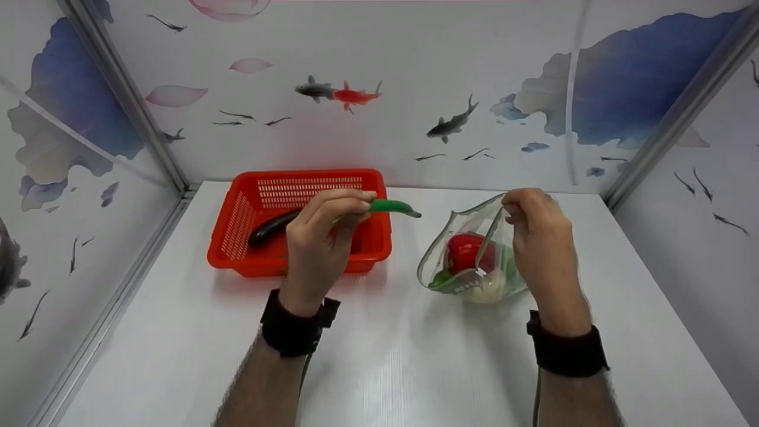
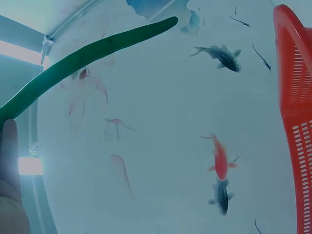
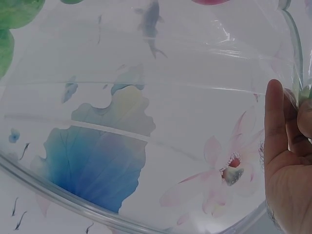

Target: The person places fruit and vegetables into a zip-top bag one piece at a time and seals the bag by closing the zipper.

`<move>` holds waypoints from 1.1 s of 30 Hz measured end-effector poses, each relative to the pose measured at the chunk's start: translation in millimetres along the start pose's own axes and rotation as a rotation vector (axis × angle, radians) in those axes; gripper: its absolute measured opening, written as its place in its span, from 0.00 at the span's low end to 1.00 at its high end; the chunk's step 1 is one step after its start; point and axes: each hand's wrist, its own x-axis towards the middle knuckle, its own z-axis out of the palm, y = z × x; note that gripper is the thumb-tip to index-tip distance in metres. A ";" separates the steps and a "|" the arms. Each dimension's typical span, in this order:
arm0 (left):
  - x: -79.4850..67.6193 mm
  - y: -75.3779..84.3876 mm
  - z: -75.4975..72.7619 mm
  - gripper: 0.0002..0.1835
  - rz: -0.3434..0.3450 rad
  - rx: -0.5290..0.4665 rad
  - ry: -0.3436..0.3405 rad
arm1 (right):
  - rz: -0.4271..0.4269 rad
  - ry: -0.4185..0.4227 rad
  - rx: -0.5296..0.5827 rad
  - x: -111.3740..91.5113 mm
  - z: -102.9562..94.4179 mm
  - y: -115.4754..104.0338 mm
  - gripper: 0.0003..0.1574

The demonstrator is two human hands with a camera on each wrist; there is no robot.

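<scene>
My left hand [image 1: 323, 237] holds a long green chili pepper [image 1: 394, 206] above the right side of a red plastic basket [image 1: 237, 264]. In the left wrist view the chili pepper [image 2: 83, 56] stretches out past the fingertips, smooth and slightly curved. With my right hand [image 1: 542, 249] I pinch the upper edge of a clear mesh-like bag [image 1: 462, 222] with green trim, whose mouth gapes toward the left. Inside the bag are a red bell pepper [image 1: 465, 252], something green [image 1: 442, 277] and a pale round thing [image 1: 491, 289]. An eggplant [image 1: 270, 230] lies in the basket, partly behind my left hand.
Basket and bag stand on a white table [image 1: 379, 362]. Printed white panels with fish and lotus patterns close in the back [image 1: 403, 71] and both sides. Something yellow in the basket is mostly covered by my left hand.
</scene>
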 end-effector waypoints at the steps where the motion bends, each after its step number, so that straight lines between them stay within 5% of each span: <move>1: 0.3 1.8 0.1 0.19 0.013 -0.007 -0.008 | 0.000 -0.001 0.001 -0.1 0.2 0.0 0.09; 12: 20.3 14.9 5.2 0.08 0.151 -0.135 -0.050 | -0.018 0.001 0.003 0.3 1.3 0.5 0.09; 19: 20.9 18.2 20.7 0.19 0.123 -0.178 -0.167 | -0.022 -0.003 -0.006 -0.2 1.4 -0.2 0.08; 33: 0.3 -0.2 47.2 0.07 0.031 -0.246 -0.395 | -0.017 -0.005 -0.009 0.1 0.8 0.1 0.08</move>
